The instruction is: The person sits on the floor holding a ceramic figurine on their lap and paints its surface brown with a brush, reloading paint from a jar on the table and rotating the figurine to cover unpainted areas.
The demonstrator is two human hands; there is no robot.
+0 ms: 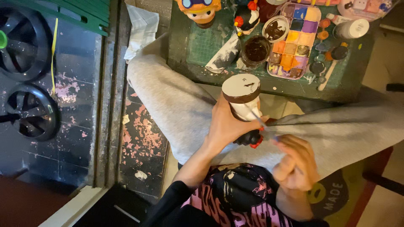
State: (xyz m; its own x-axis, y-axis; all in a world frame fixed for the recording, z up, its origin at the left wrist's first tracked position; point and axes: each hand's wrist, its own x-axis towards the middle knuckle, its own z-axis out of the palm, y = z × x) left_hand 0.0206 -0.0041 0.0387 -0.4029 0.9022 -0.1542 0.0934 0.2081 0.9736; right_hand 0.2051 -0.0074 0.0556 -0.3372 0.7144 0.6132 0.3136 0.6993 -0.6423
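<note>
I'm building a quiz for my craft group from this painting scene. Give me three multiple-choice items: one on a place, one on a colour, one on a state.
1. Where is the paint palette?
A. on the green table
B. on the floor
C. in the lap

2. What colour are the trousers?
A. blue
B. grey
C. red

3. How is the figurine held?
A. upright on the table
B. base toward the camera, in the left hand
C. lying on the floor

Answers: 1 A, it lies on the table beside a cup. 2 B, both legs are grey. 3 B, the round base faces up while the right hand holds a brush.
</note>
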